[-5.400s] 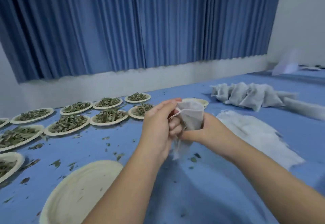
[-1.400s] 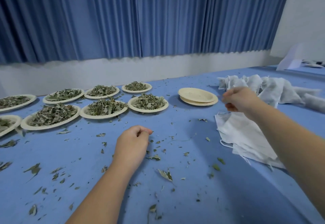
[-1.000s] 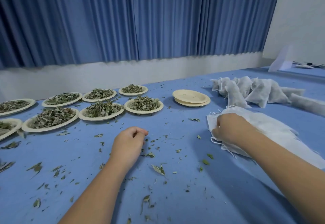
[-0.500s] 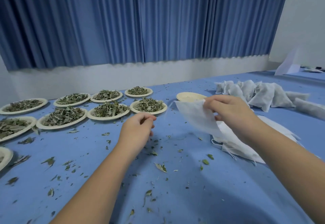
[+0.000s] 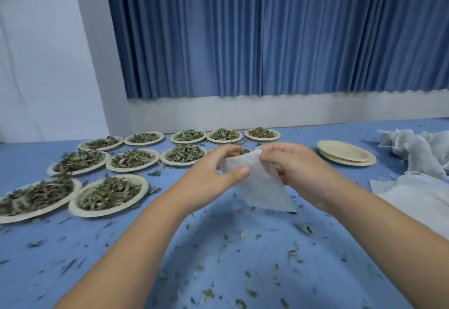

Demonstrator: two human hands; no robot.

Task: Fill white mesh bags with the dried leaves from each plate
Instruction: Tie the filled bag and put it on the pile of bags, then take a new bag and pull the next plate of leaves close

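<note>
A pleated blue curtain (image 5: 267, 31) is hung across the back, with a strip of pale wall (image 5: 267, 112) left bare beneath it. The lower view is filled by a table (image 5: 218, 248) covered in blue cloth.

Cream plates (image 5: 145, 186) are laid in rows over the table's left half, each heaped with dried leaves (image 5: 109, 193). One plate in the middle row is largely hidden behind the hands and the bag, so only a sliver of its leaves is seen.

At the right edge a heap of flat white bags (image 5: 418, 197) is spread on the cloth. Stuffed bags (image 5: 413, 148) are bunched behind it. A short stack of empty plates (image 5: 346, 155) is set just left of these.

Above the table's middle, one white mesh bag (image 5: 260, 187) is held up off the cloth, hanging flat. Its top edge is pinched at the left by the thumb and fingers of the left hand (image 5: 213, 172). It is pinched at the right by the right hand (image 5: 296, 170). Whether its mouth is parted cannot be told.

Leaf crumbs (image 5: 303, 228) are scattered over the near cloth.
</note>
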